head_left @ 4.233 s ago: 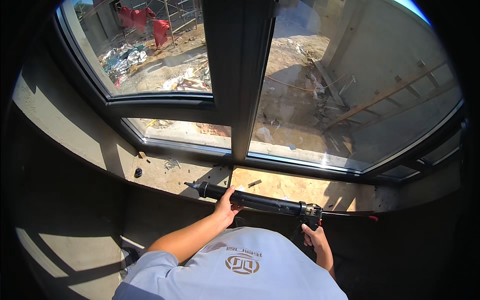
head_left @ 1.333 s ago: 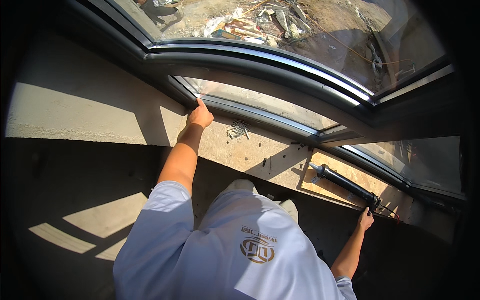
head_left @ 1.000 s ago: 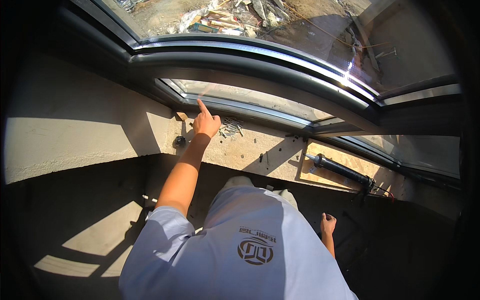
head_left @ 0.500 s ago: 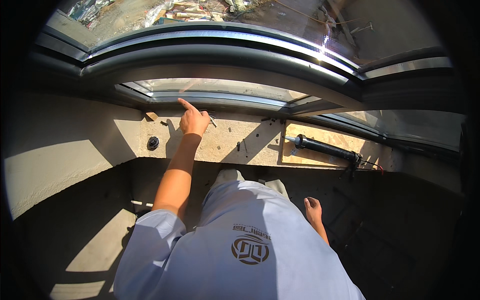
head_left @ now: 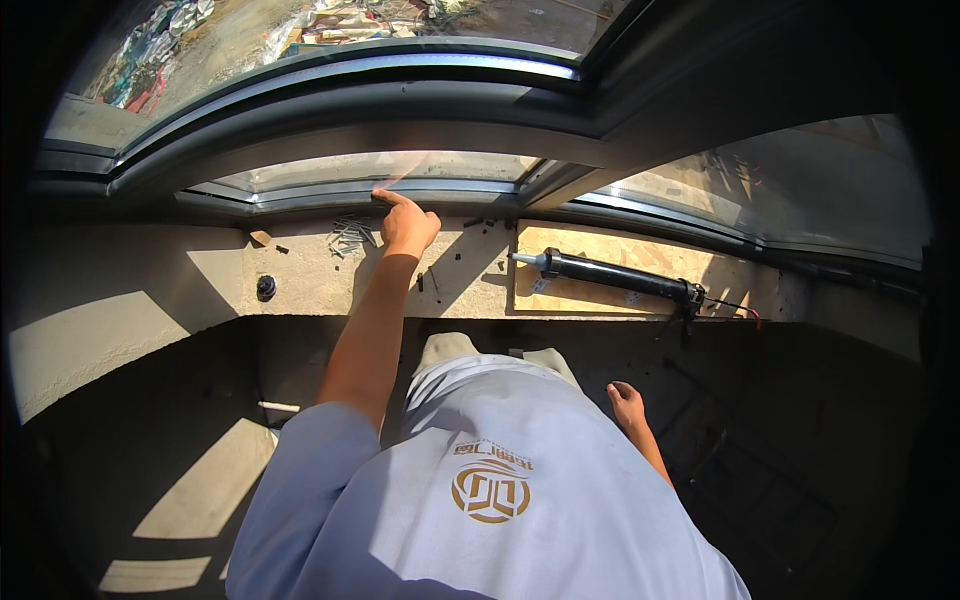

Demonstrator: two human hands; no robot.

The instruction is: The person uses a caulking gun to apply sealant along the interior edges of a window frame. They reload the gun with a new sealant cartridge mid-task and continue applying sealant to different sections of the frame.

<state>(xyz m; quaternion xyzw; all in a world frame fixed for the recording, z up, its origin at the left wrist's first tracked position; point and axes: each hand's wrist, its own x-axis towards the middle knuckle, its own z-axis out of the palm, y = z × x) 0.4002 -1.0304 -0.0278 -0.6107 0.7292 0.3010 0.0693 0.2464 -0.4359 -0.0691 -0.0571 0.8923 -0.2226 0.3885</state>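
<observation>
My left hand (head_left: 408,224) reaches forward to the window, index finger stretched out and its tip at the lower rail (head_left: 325,194) of the dark metal frame. The other fingers are curled, and nothing shows in them. Beside that hand, to its left, a pile of screws (head_left: 350,236) lies on the concrete sill (head_left: 318,285). My right hand (head_left: 627,405) hangs low by my right side with its fingers curled in; no object is visible in it. A black caulking gun (head_left: 620,277) with a pale nozzle rests on a wooden board (head_left: 590,243) at the right of the sill.
A small dark round part (head_left: 266,288) and a wood block (head_left: 261,238) sit at the sill's left end. Dark scraps (head_left: 421,283) lie scattered nearby. Thick frame bars (head_left: 360,115) cross ahead of me. Rubble (head_left: 345,22) shows through the glass.
My left hand has shifted rightward along the rail, uncovering the screw pile that it mostly hid. The view has turned to the right. My right hand still hangs at my side.
</observation>
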